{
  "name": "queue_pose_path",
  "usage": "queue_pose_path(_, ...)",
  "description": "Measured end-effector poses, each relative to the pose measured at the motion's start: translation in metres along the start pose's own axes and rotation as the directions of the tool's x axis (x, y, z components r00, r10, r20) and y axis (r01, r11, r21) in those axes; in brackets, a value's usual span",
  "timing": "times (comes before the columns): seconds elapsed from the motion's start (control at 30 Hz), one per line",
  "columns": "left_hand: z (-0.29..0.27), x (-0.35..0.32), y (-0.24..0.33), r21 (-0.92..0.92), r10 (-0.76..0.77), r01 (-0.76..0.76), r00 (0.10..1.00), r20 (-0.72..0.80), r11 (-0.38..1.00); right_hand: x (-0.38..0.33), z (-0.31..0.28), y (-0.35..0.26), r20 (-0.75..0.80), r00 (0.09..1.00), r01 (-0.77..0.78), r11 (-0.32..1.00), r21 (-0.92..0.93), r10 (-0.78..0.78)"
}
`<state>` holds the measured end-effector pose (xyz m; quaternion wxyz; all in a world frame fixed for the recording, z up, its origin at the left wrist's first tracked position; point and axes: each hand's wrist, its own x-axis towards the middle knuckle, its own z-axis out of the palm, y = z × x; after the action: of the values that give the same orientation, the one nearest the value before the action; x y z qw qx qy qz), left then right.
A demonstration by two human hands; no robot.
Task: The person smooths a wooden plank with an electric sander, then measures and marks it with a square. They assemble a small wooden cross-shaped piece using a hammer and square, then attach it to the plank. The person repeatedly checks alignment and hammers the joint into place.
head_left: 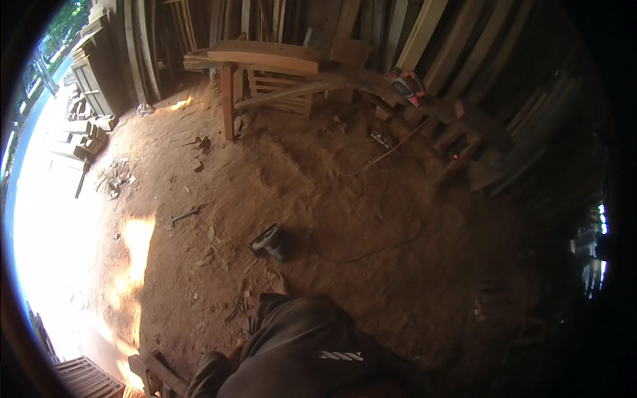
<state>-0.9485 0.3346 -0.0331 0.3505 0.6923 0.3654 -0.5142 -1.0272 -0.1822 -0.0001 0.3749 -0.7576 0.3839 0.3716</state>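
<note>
Hands are indistinct, grip unclear; dirt floor [245, 172] stretches between far worktop [265, 57] and grey power tool [273, 245], its metal edge [265, 235] slanting far-right.

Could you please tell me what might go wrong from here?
The bare foot is close to the dark power tool on the ground, so a careless step could stub or cut the toes.

The dark cord lying across the dirt floor might catch a foot.

The hammer-like tool lying loose on the floor could also trip someone.
</note>
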Motion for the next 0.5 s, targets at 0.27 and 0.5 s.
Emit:
queue_pose_path(0.27,0.001,0.02,0.138,-0.284,0.203,-0.205,0.978,-0.036,0.937,0.042,-0.04,-0.024,-0.078,0.996,-0.031,0.981,0.192,0.047)
queue_pose_path(0.5,-0.03,-0.031,0.382,-0.762,0.457,-0.513,0.829,-0.321,0.396,0.154,-0.188,-0.243,-0.085,0.904,0.42,0.83,0.368,-0.42)
